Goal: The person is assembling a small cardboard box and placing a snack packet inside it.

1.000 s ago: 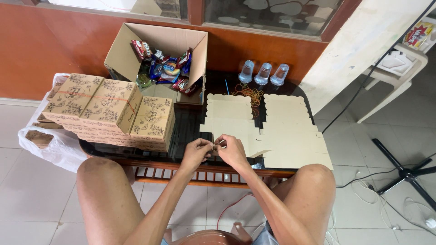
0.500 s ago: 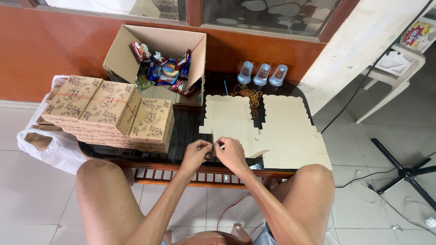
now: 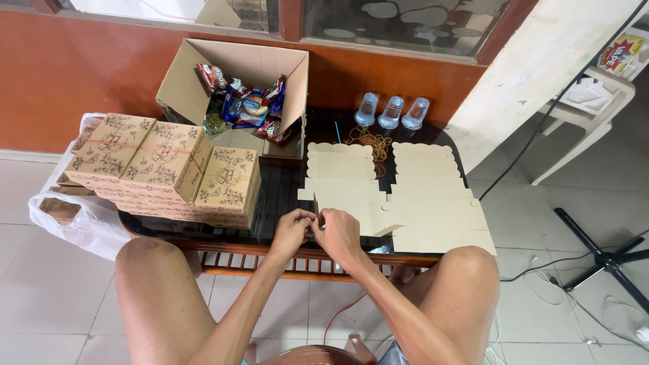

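My left hand and my right hand meet at the near edge of a dark glass table. Both pinch a small flap at the front of a flat, unfolded tan cardboard box blank. A second flat blank lies just right of it. What sits between my fingertips is mostly hidden by the fingers.
A stack of folded printed boxes stands on the table's left. Behind it an open carton holds wrapped snacks. Three sealed water cups and rubber bands lie at the back. A white plastic bag hangs left; a white chair and cables right.
My hands stay together at the table's front edge, with only small finger shifts on the flap. Nothing else has moved.
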